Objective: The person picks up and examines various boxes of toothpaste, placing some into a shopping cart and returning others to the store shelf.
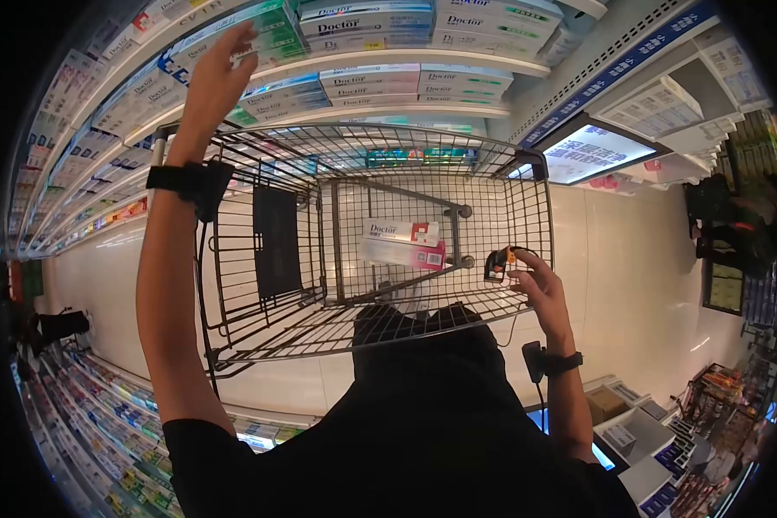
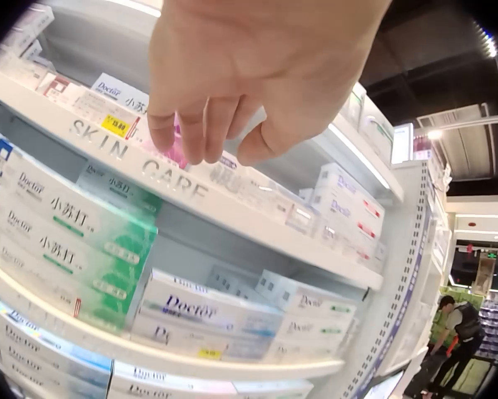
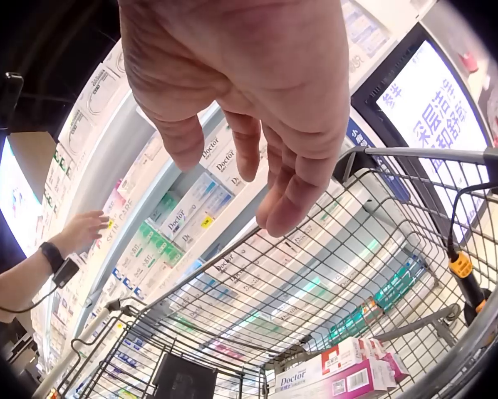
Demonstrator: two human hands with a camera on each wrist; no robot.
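Left grip [image 1: 220,78] is held loose and unfilled at the SKIN CARE shelf's [image 2: 257,220] front edge, likely raised because the pink box [image 2: 177,151] is stocked there; contact cannot be told. Right grip [image 1: 540,289] is relaxed, nothing grasped, by the cart's [image 1: 278,246] near right corner. Some boxes [image 1: 401,244] are laid flat mid-cart, presumably for stability; shelved Doctor boxes [image 2: 207,316] are stacked labels-out, likely for reading.

Bright shelves [image 1: 406,58] and a glowing screen [image 1: 600,154] stand out — the head view (black-cornered) bows toward its edges.
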